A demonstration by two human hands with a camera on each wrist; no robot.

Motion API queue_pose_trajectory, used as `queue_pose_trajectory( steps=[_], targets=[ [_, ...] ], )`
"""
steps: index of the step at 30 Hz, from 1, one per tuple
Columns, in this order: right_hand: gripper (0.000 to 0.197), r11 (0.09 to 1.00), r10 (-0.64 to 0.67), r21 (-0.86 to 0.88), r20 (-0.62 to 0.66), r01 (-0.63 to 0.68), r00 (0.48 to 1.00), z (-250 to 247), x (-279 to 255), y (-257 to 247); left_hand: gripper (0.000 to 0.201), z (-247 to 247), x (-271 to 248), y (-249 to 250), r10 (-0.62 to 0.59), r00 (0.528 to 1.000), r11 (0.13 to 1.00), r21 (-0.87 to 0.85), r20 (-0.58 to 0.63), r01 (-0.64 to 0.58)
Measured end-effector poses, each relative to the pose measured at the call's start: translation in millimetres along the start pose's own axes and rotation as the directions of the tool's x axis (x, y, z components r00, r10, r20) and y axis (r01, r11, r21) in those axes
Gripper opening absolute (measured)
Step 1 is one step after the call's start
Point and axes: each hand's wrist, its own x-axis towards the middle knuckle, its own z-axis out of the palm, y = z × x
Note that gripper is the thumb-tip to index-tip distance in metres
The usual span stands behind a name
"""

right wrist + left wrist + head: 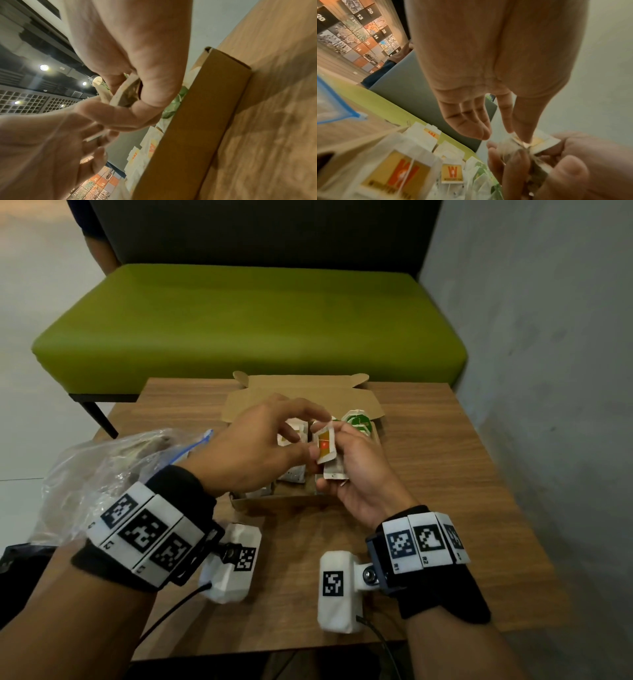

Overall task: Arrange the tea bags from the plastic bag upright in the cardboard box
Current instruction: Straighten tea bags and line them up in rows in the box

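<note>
Two tea bags [328,451] held above cardboard box [363,402], long axis near vertical, yellow-red tag facing up. Right hand [356,474] curled round lower ends; left hand [253,450] pinching top tag with thumb and forefinger, other fingers loose. Box open, brown, rectangular — white paper sachets standing inside, count unclear. Crinkled clear plastic bag [102,470] left on wood-grain table [462,474].

Head view looks steeply down from above on the wooden surface [428,474]; both wrist views look close along the fingers [471,125], sharing the cardboard box [197,121].
</note>
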Motion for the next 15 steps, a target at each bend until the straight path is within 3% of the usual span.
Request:
queue_pose_trajectory(
  steps=[3,8,10,15],
  targets=[
    [0.02,1.0,-0.004,0.003,0.025,0.004,1.0,0.0,-0.3,0.2,0.023,-2.1,-2.3,-5.1,0.0,1.0,0.999,-0.043,-0.018,-0.001],
    [0.02,0.999,0.026,-0.042,0.082,-0.023,0.996,1.4,0.4,4.3,0.031,-8.0,-4.9,-6.1,0.07,0.997,0.992,-0.111,0.023,-0.067],
    [0.021,0.998,0.037,-0.06,0.098,-0.031,0.994,1.8,-0.3,4.4,0.022,-6.7,-3.1,-5.1,0.073,0.997,0.991,-0.113,0.036,-0.069],
    [0.02,0.989,0.024,-0.147,0.07,-0.014,0.997,-1.5,1.1,4.5,0.007,-7.1,-0.4,-5.0,0.052,0.996,0.933,-0.351,-0.079,-0.076]
  ],
)
